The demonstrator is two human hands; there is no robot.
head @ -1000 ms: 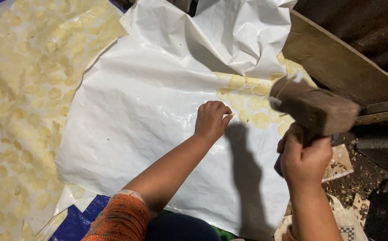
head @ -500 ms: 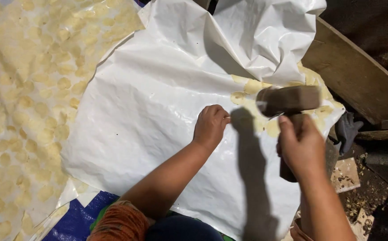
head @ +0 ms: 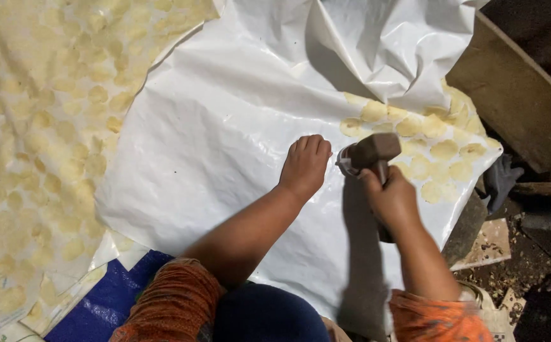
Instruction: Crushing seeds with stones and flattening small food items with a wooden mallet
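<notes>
The right hand [head: 392, 201] gripped a brown wooden mallet [head: 369, 154] over pale yellow flattened discs [head: 429, 147]; the left hand [head: 304, 166], fingers curled, pressed the glossy white plastic sheet [head: 225, 145].

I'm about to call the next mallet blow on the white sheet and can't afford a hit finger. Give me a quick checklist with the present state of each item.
1. Right hand closed around the mallet handle: ok.
2. Mallet head down at the white plastic sheet, at the edge of the flattened yellow discs: ok.
3. Left hand apart from the mallet head: not ok, its knuckles sit right beside it.
4. Left hand pressing the sheet flat: ok.
5. A piece under the mallet head: cannot tell, the head hides it.
6. Sheet smooth at the strike spot: ok; it bunches only at the far edge.
</notes>
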